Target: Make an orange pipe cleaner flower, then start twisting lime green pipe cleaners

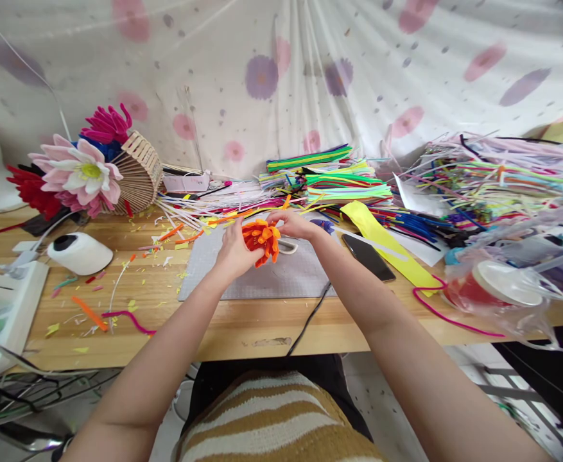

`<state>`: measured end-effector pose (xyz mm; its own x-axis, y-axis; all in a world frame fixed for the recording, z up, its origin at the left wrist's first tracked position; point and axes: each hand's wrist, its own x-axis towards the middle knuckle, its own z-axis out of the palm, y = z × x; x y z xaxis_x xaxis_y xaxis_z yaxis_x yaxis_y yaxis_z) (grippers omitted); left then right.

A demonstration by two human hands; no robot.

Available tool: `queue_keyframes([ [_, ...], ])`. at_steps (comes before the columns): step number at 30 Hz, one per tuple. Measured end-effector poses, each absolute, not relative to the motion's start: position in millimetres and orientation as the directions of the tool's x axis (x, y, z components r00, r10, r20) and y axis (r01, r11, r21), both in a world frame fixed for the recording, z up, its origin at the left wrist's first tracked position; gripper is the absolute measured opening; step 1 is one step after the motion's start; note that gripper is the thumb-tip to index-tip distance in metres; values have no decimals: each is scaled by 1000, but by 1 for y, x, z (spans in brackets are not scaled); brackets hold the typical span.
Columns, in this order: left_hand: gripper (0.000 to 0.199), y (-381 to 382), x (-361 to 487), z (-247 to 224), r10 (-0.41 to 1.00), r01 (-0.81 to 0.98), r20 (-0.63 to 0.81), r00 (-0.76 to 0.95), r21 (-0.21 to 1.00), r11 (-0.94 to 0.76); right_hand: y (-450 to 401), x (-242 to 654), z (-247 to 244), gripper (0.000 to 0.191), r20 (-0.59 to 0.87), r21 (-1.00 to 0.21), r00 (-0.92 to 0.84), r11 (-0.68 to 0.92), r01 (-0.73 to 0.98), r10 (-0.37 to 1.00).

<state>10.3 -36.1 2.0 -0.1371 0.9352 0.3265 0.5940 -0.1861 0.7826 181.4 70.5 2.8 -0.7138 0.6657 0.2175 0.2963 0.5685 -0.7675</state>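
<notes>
An orange flower (262, 241) of fuzzy, curled petals is held up over the grey mat (204, 273). My left hand (235, 251) is closed round its left side. At its upper right, my right hand (291, 224) has its fingers bent together at the petals; a small orange piece (286, 202) sticks up just above them. Whatever lies between those fingertips is too small to make out. Behind my right hand, scissors (288, 246) with pale handles lie partly hidden on the mat.
Bundles of coloured pipe cleaners (348, 186) line the back. At left are a basket (139, 176) of fuzzy flowers, a white spool (79, 253) and a power strip (18, 308). A phone (368, 256), yellow strip (389, 247) and bagged cup (483, 285) are at right.
</notes>
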Motion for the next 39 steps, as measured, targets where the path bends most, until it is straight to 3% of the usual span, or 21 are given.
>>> queue_keyframes([
  [5,76,-42,20,10,941,686,299,-160,719,-111,70,181,-1,19,223,-779,-720,564,274,657],
  [9,65,-38,19,6,937,649,287,-200,755,-92,71,181,-4,21,234,-789,-729,564,243,643],
  [13,49,-38,15,3,878,632,445,-175,735,-247,71,181,-6,18,247,-786,-728,572,236,640],
  [15,47,-45,16,6,796,671,597,-102,632,-388,72,180,-6,16,254,-779,-715,576,247,651],
  [19,26,-62,21,11,568,722,792,223,257,-642,73,177,-7,13,274,-760,-682,587,278,678],
  [23,12,-65,23,6,537,790,803,260,143,-596,74,173,-5,15,295,-756,-646,585,293,704],
  [28,8,-60,20,5,594,768,773,225,234,-596,76,171,-7,11,302,-737,-665,610,291,683],
  [34,11,-57,9,7,716,624,675,-179,641,-447,74,171,-8,13,312,-716,-663,627,307,680],
  [39,48,-53,6,-2,825,516,557,-99,738,-436,68,167,-3,14,341,-675,-702,683,280,625],
])
